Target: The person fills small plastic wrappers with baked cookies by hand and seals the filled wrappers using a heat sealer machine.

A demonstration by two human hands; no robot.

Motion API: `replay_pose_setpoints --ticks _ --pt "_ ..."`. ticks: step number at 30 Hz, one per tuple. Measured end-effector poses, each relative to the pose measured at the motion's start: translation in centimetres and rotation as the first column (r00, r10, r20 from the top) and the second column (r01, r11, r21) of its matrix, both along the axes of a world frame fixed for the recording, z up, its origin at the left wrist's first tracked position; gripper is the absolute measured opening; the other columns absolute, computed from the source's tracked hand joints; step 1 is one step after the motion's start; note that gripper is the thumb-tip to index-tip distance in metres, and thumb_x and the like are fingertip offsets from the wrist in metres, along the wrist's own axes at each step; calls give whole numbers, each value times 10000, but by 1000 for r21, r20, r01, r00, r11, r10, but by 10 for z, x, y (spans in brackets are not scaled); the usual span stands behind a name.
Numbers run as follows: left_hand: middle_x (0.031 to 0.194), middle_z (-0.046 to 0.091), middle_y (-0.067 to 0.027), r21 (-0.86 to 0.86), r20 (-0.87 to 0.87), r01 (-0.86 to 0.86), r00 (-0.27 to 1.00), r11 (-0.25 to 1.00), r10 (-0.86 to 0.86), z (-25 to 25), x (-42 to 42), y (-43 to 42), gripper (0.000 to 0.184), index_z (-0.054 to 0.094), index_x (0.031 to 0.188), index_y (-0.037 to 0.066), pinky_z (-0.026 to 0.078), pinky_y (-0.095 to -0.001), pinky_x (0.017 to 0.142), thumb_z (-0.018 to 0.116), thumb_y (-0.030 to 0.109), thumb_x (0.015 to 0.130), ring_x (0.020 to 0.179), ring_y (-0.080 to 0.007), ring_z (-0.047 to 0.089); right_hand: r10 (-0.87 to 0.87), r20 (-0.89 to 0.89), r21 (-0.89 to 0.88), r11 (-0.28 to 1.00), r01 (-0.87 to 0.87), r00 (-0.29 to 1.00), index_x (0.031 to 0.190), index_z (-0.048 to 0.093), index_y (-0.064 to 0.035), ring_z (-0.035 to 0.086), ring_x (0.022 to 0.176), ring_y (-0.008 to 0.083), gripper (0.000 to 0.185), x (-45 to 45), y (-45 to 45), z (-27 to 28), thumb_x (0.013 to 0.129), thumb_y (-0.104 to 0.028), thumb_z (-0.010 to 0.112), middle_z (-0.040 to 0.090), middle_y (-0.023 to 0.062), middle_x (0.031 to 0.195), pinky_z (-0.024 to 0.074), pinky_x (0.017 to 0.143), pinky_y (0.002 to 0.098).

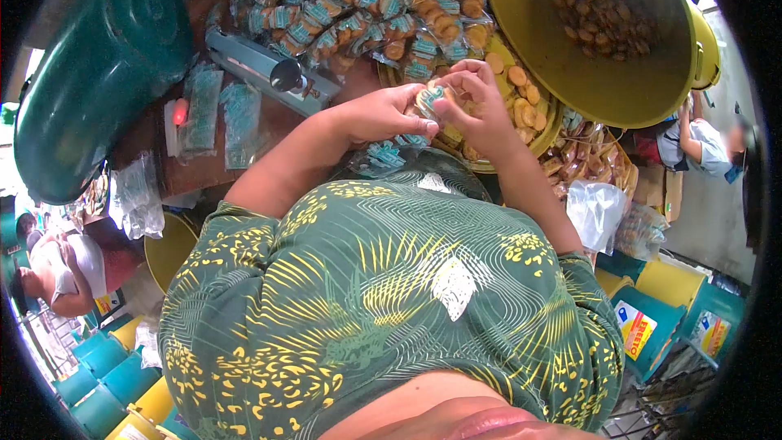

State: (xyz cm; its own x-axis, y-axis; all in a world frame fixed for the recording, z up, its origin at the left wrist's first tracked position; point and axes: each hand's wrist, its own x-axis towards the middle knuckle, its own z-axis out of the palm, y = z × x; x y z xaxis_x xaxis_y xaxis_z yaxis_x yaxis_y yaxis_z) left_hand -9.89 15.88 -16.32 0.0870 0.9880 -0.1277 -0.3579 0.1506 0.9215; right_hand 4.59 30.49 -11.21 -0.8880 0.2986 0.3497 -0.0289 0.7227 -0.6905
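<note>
My left hand (387, 116) and my right hand (479, 106) meet in front of my chest, both closed on a small clear bag (432, 98) with turquoise print. Round golden biscuits show inside it. Just right of my hands, loose biscuits (525, 106) lie in a round yellow tray (556, 124). Below my left hand, several flat printed bags (386, 155) rest near my lap. Ahead is a heap of filled biscuit packs (350, 12). The bag's mouth is partly hidden by my fingers.
A blue-grey bar-shaped device (261, 65) lies left of the heap, near stacks of flat bags (200, 110). A green tub (98, 73) stands at far left. A large yellow tub (521, 8) tilts at upper right with brown pieces inside. People (69, 265) are at both sides.
</note>
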Motion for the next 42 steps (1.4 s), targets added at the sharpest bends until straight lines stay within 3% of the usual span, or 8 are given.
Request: replay_pose_setpoints --ticks 9,13,16,20,25,28,34,42 --pt "1113 654 -42 7 214 -30 976 1000 27 -12 8 -1 552 469 1298 51 504 -306 887 762 158 842 986 -138 639 3 157 -458 886 70 988 1061 599 -27 568 945 120 161 -13 37 -18 990 -167 563 633 77 972 464 859 289" --pt "1099 664 -49 -22 190 -67 979 998 70 -13 6 -3 551 469 1290 56 523 -317 857 766 134 832 963 -146 655 -589 121 670 642 372 799 1143 607 -41 594 1024 191 288 -15 127 -58 927 -228 646 658 117 1059 462 898 325" --pt "1109 659 -45 -39 157 -63 985 997 69 -9 0 -8 569 460 1314 62 525 -308 844 759 108 832 960 -143 654 -656 291 655 667 354 696 1088 648 -51 648 914 325 314 -16 137 -56 956 -324 569 684 152 1039 505 829 396" --pt "1128 649 -40 -18 146 -51 988 999 53 -13 -4 -13 577 456 1335 64 525 -297 834 747 82 836 954 -134 649 -266 224 -121 947 298 938 1039 651 -53 651 876 217 219 -11 123 -49 883 -197 706 688 86 1028 516 792 343" --pt "1107 632 -24 24 146 7 989 1000 -11 3 -2 -17 569 463 1327 42 485 -267 895 754 135 847 993 -91 599 166 106 -664 745 -54 980 951 643 -50 629 897 128 147 -11 59 -19 882 -151 724 675 27 999 508 786 293" --pt "1096 644 -27 35 95 -7 995 999 4 3 -4 -15 619 447 1363 65 511 -270 810 760 124 832 950 -105 620 296 128 -734 670 -110 947 934 626 -41 634 825 188 166 -19 31 -12 886 -172 716 677 49 963 502 752 313" --pt "1099 634 -22 68 149 -54 988 996 43 -2 -8 -17 623 443 1358 54 505 -272 810 764 150 833 927 -107 618 196 -123 430 894 -126 973 980 586 -18 625 786 323 224 -27 3 17 885 -190 692 659 139 911 502 750 383" --pt "1171 589 -39 129 136 -117 986 985 99 9 -6 -36 589 440 1341 29 456 -282 918 744 208 870 1056 -108 562 162 234 -206 972 -114 959 1232 528 -70 668 861 174 383 -33 -29 39 880 -68 678 681 130 905 516 750 312"
